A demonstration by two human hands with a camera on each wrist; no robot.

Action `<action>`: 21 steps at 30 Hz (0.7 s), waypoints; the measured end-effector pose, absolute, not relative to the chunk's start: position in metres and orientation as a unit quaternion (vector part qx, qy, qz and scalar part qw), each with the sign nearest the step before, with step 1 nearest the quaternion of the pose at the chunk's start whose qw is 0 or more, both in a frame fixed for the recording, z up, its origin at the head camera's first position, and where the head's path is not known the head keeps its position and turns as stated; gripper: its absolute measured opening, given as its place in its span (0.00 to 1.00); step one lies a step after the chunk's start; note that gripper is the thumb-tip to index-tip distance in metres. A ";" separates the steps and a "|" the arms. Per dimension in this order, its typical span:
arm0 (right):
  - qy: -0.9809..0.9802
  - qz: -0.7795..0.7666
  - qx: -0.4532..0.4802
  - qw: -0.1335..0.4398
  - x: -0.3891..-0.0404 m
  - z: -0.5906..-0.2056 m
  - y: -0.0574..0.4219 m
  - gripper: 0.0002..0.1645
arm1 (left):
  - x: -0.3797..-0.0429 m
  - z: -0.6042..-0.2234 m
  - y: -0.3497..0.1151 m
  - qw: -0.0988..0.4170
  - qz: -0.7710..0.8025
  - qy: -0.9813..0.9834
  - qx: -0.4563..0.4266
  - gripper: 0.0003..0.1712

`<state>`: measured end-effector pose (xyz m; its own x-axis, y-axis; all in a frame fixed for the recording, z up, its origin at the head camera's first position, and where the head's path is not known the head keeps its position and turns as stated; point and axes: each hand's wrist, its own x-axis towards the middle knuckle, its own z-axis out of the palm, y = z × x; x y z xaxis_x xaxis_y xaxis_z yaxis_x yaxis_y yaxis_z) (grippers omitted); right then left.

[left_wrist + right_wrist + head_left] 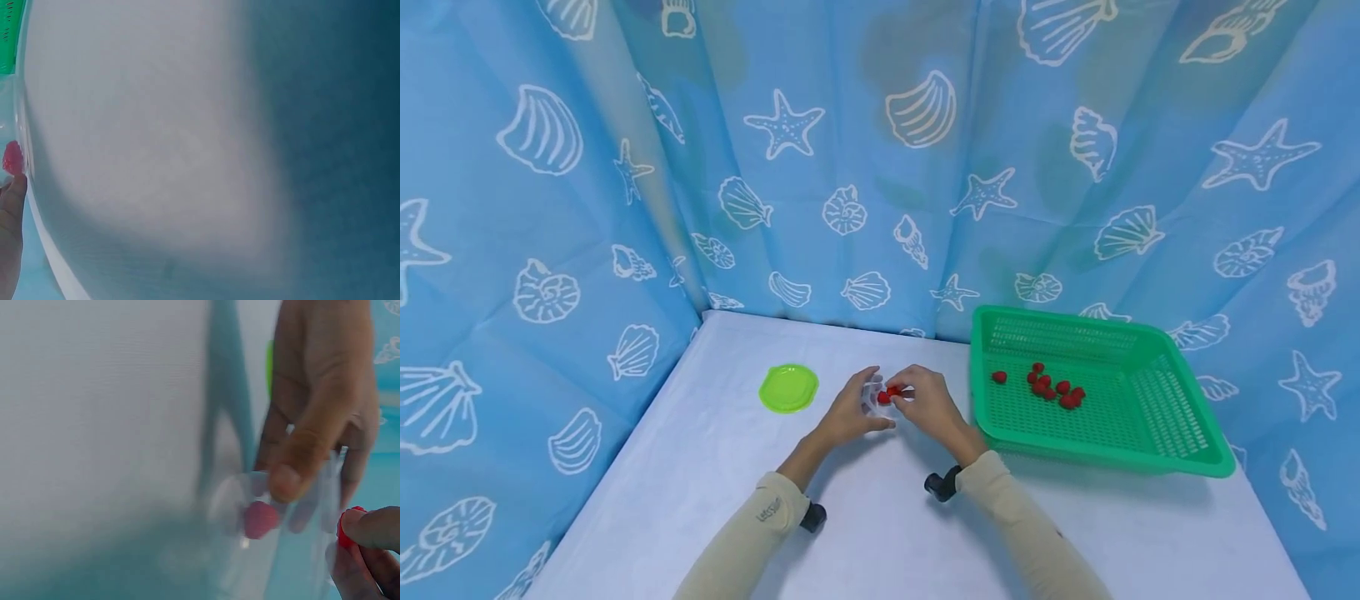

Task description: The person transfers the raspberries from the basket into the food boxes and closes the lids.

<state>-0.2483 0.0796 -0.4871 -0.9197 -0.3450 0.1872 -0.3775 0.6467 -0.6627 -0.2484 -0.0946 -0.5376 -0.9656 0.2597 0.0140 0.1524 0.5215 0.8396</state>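
Note:
My left hand [852,408] grips a clear plastic container [231,565], its thumb along the near side and fingers around the far side. Through the transparent wall shows a bumpy red raspberry [260,520], also seen at the left edge of the left wrist view. Between thumb and fingertips, my right hand [934,406] pinches another raspberry [345,532] right at the container's mouth. To the left of both hands, a lime-green lid-like disc [788,388] lies flat on the table.
A green perforated basket [1213,460] stands at the right of the white-covered table [880,533]. Several loose raspberries [1043,382] lie inside it, towards its left half. A blue curtain [865,150] with white shells and starfish encloses the back and sides.

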 end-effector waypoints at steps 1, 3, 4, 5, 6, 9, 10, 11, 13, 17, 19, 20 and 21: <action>-0.907 0.369 0.203 0.017 -0.249 -0.490 0.079 0.16 | -0.249 -0.538 -0.095 0.055 0.476 0.870 0.120 0.57; -0.908 0.363 0.208 0.010 -0.250 -0.495 0.078 0.16 | -0.249 -0.539 -0.095 0.052 0.478 0.868 0.124 0.56; -0.909 0.361 0.210 0.005 -0.251 -0.497 0.077 0.16 | -0.249 -0.540 -0.096 0.050 0.480 0.867 0.128 0.56; -0.910 0.358 0.210 0.001 -0.251 -0.498 0.076 0.15 | -0.249 -0.541 -0.096 0.050 0.479 0.867 0.130 0.56; -0.910 0.357 0.210 -0.003 -0.251 -0.500 0.076 0.15 | -0.250 -0.542 -0.097 0.050 0.478 0.867 0.132 0.56; -0.914 0.350 0.207 -0.012 -0.252 -0.504 0.075 0.15 | -0.249 -0.545 -0.097 0.051 0.476 0.867 0.138 0.55; -0.914 0.348 0.206 -0.014 -0.253 -0.505 0.075 0.15 | -0.249 -0.545 -0.097 0.051 0.477 0.866 0.140 0.55; -0.914 0.348 0.206 -0.014 -0.253 -0.506 0.075 0.15 | -0.248 -0.545 -0.096 0.051 0.477 0.866 0.140 0.55; -0.914 0.349 0.209 -0.014 -0.253 -0.507 0.075 0.15 | -0.248 -0.545 -0.096 0.048 0.483 0.863 0.144 0.55; -0.913 0.345 0.219 -0.013 -0.256 -0.507 0.075 0.15 | -0.249 -0.543 -0.097 0.042 0.486 0.861 0.147 0.54; -0.913 0.340 0.223 -0.017 -0.258 -0.506 0.074 0.15 | -0.250 -0.543 -0.098 0.043 0.484 0.862 0.144 0.54; -0.913 0.339 0.224 -0.023 -0.259 -0.505 0.074 0.15 | -0.250 -0.543 -0.098 0.044 0.483 0.863 0.142 0.54; -0.914 0.338 0.225 -0.028 -0.260 -0.505 0.073 0.15 | -0.251 -0.542 -0.098 0.044 0.483 0.863 0.141 0.55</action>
